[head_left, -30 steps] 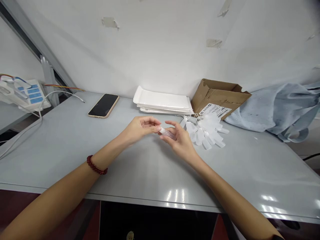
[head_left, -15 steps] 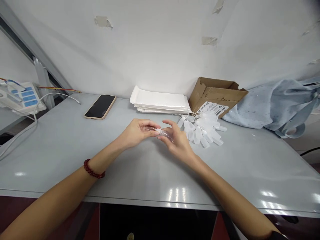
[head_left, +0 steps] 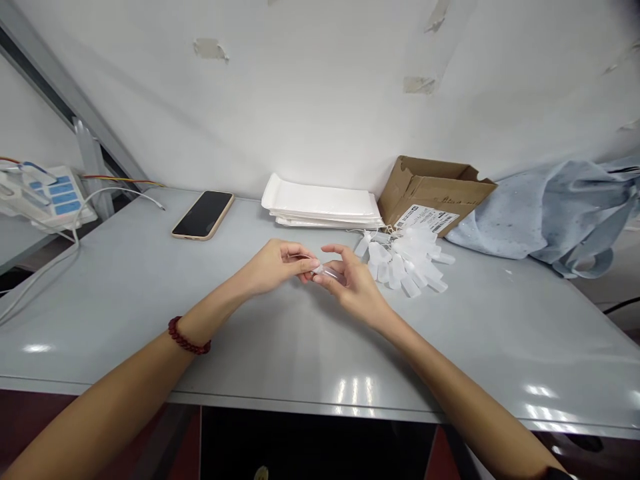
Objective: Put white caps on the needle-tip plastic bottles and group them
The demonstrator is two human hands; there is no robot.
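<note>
Above the middle of the grey table point(head_left: 280, 347), my two hands meet on a small clear plastic piece point(head_left: 331, 273), narrow and see-through; its exact kind is hard to make out. My left hand point(head_left: 277, 265) pinches its whitish left end between thumb and fingers. Curled around the other end is my right hand point(head_left: 357, 287), its thumb below and its index finger lifted free. Just right of that hand lies a fanned pile of frosted white plastic tags point(head_left: 407, 260) with thin strings, like those on the table.
Behind the hands a stack of white padded envelopes point(head_left: 325, 203) rests against the wall. An open cardboard box point(head_left: 435, 193) stands beside it, with a light blue cloth bag point(head_left: 530, 213) at the right. A phone point(head_left: 203, 215) lies left, near a white cable point(head_left: 75, 230) and power strip point(head_left: 57, 197).
The fingers of both hands have shifted slightly around the clear piece, with the left fingertips closing nearer its middle. The view has tilted a little; the other objects stay in place.
</note>
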